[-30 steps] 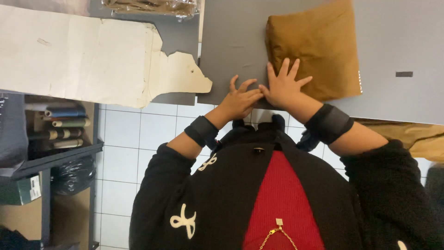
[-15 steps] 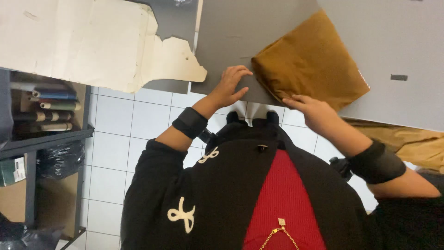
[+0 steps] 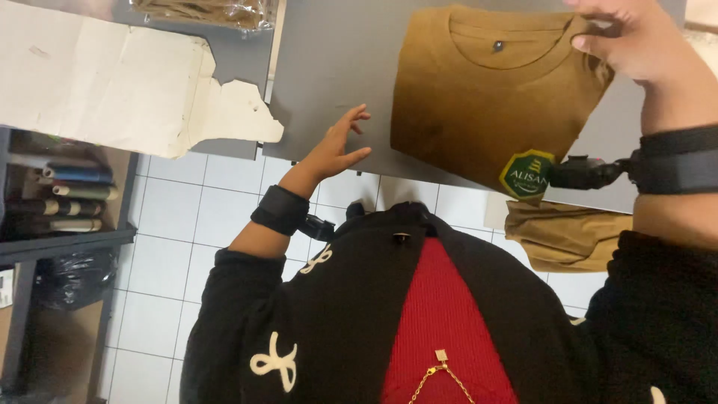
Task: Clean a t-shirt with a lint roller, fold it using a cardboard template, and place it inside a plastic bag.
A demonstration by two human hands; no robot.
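Already the mustard-brown T-shirt (image 3: 479,97) lies folded into a neat rectangle in the upper middle of the frame, collar side up, resting on the grey table (image 3: 329,67). A green hexagonal tag (image 3: 527,174) hangs at its lower right corner. The right hand (image 3: 636,41), at the top right of the frame, has its fingers closed on the shirt's upper right edge near the shoulder. The left hand (image 3: 336,146), just left of centre, is spread open with fingers apart, hovering over the bare table beside the shirt and holding nothing.

Judging by its tidy shape, the folding itself looks finished; what seems left is placing or stacking the garment. More brown fabric (image 3: 565,232) sits below the table edge at the lower right, and a clear bag of similar cloth (image 3: 202,11) lies at the top. A torn sheet of cardboard (image 3: 112,82) covers the upper left.
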